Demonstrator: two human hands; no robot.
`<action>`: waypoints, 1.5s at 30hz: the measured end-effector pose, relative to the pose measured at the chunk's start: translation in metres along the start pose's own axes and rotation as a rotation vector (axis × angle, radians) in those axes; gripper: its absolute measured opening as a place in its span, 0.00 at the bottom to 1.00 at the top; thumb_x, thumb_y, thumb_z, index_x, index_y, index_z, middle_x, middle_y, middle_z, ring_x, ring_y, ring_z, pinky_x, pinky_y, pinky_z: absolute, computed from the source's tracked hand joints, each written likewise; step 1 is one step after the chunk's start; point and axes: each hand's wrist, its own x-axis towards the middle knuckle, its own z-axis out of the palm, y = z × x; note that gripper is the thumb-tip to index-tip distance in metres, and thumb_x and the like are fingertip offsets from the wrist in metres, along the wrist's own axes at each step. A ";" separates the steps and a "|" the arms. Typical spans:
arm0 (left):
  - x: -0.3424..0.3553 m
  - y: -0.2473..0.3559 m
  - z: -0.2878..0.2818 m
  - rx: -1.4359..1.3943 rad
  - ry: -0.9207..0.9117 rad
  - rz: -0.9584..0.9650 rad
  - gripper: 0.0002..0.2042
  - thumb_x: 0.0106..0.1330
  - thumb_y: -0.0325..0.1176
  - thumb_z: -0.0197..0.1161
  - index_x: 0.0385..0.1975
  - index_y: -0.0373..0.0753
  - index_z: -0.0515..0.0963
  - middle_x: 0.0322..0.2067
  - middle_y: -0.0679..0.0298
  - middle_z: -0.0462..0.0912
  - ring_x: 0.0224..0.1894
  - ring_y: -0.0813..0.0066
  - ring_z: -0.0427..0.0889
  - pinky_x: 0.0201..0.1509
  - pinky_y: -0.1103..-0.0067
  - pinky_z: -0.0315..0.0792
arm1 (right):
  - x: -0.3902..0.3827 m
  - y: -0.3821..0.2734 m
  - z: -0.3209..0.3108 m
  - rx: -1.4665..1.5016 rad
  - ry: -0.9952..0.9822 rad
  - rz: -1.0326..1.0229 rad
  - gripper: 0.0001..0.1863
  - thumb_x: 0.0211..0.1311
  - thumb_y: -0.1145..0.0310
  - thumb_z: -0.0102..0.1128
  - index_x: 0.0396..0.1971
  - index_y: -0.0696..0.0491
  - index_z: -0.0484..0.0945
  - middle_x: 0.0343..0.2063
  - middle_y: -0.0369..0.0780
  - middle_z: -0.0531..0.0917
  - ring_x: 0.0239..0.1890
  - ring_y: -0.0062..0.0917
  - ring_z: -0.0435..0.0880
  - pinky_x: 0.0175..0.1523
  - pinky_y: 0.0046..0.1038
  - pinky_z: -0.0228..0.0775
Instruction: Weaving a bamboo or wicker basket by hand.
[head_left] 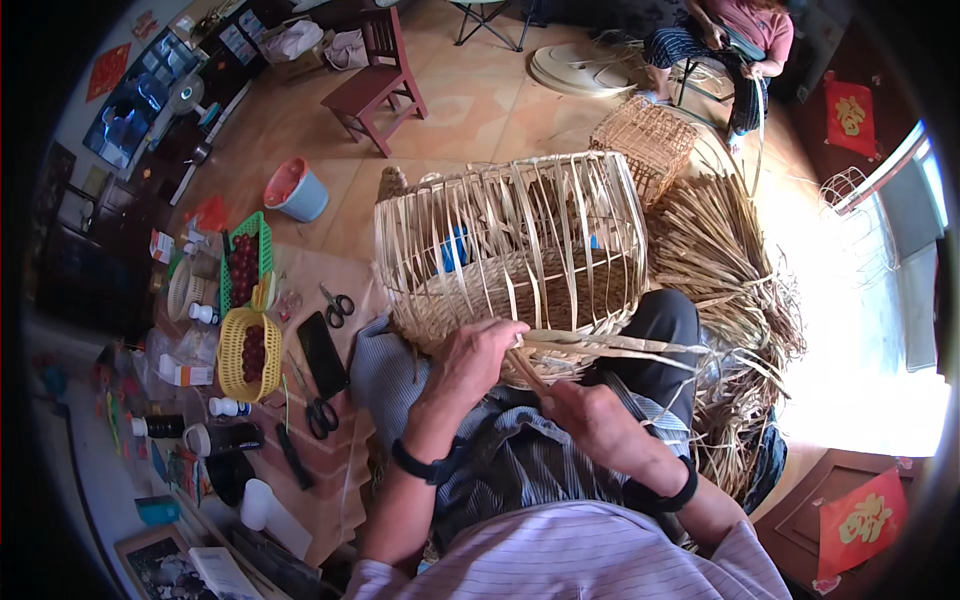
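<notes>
A half-woven basket [490, 287] of dried plant strips lies in front of my lap. Its lower wall is woven tight, and upright strips stand open across the upper frame. My left hand [474, 352] is closed at the near edge, pinching pale plant strips [600, 346] whose loose ends run to the right. Lower and to the right, my right hand [592, 422] is closed round a brownish strip [526, 370] that slants up toward the left fingers. A blue piece [455, 249] shows inside the basket.
A big bundle of dried stalks [715, 250] lies at the right. On the left are scissors [320, 418], a yellow fruit basket [233, 350] and a blue bucket [302, 198]. Farther back are a wooden chair [375, 95], another wicker basket [645, 140] and a seated person [745, 40].
</notes>
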 end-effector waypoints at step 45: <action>-0.011 0.012 0.073 0.528 0.170 -0.043 0.26 0.65 0.42 0.73 0.58 0.33 0.77 0.48 0.50 0.82 0.54 0.50 0.79 0.64 0.59 0.69 | 0.123 0.020 -0.002 -0.673 0.119 -0.260 0.07 0.63 0.75 0.65 0.40 0.58 0.79 0.36 0.54 0.87 0.36 0.51 0.90 0.39 0.47 0.82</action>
